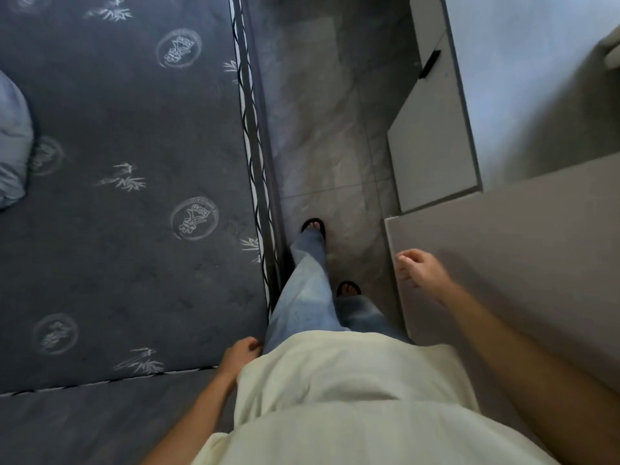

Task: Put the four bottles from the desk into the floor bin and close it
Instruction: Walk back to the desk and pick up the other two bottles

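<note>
No bottle and no floor bin shows in the head view. I look straight down at my own body, jeans and black sandals on a narrow strip of grey tiled floor (322,135). My left hand (240,355) hangs by my hip at the mattress corner, its fingers loosely curled with nothing in them. My right hand (421,271) hovers over the near left edge of a beige furniture top (523,250), fingers loosely bent and apart, holding nothing.
A dark grey patterned mattress (127,196) fills the left side, with a pale pillow (13,142) at its far left edge. A white cabinet (432,139) with a black handle stands on the right beyond the beige top. The floor passage between them is narrow.
</note>
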A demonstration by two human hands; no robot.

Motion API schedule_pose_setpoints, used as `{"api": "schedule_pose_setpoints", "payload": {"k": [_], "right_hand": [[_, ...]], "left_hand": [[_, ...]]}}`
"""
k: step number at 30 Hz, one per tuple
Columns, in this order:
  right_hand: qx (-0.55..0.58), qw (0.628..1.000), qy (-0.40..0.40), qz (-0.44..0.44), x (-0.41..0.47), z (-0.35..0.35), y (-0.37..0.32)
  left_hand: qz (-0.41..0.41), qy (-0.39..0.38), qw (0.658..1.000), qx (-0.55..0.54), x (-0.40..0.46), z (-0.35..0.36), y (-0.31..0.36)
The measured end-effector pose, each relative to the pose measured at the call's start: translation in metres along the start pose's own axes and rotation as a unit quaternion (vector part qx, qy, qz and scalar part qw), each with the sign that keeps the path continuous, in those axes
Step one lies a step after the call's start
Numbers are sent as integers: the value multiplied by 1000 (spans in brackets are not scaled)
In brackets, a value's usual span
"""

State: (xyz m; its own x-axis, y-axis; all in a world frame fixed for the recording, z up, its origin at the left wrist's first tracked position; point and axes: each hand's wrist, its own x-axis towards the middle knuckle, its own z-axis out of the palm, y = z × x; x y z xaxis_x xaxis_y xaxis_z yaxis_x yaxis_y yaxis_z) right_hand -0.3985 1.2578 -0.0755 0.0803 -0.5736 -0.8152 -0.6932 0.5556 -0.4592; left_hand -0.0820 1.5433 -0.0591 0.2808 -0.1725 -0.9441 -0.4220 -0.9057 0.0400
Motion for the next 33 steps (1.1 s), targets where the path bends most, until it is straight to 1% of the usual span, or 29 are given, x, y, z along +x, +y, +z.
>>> {"api": "schedule_pose_setpoints", "payload": {"k": [3, 5, 9, 13, 15, 18, 21, 22, 24, 27, 30, 33], "right_hand": [[-33, 999, 11, 14, 19, -7, -35], [-48, 998, 10, 33, 26, -11, -50], [-30, 996, 6, 88, 39, -21, -68], [-41, 992, -1, 120, 42, -35, -82], [-49, 990, -1, 136, 46, -45, -90], [-41, 986, 1, 163, 62, -55, -103], [-108, 977, -26, 181, 92, -71, -127], [-108, 976, -26, 190, 104, -77, -138], [-60, 980, -15, 187, 125, -89, -162], [-45, 988, 1, 148, 159, -107, -211], [-1, 991, 12, 137, 207, -128, -282], [-17, 996, 9, 85, 251, -142, -353]], "left_hand": [[3, -2, 999, -39, 21, -42, 27], [9, 13, 997, -72, 38, -74, 54], [35, 32, 991, -122, 68, -147, 134], [97, 52, 986, -122, 87, -220, 233], [130, 69, 985, -94, 97, -251, 282], [156, 72, 982, -79, 111, -287, 345], [170, 80, 980, -60, 124, -317, 393], [171, 77, 980, -57, 128, -325, 405], [163, 69, 983, -52, 133, -337, 415], [135, 64, 988, -25, 140, -351, 414], [104, 82, 991, 10, 150, -375, 409], [65, 75, 994, 37, 159, -397, 397]]}}
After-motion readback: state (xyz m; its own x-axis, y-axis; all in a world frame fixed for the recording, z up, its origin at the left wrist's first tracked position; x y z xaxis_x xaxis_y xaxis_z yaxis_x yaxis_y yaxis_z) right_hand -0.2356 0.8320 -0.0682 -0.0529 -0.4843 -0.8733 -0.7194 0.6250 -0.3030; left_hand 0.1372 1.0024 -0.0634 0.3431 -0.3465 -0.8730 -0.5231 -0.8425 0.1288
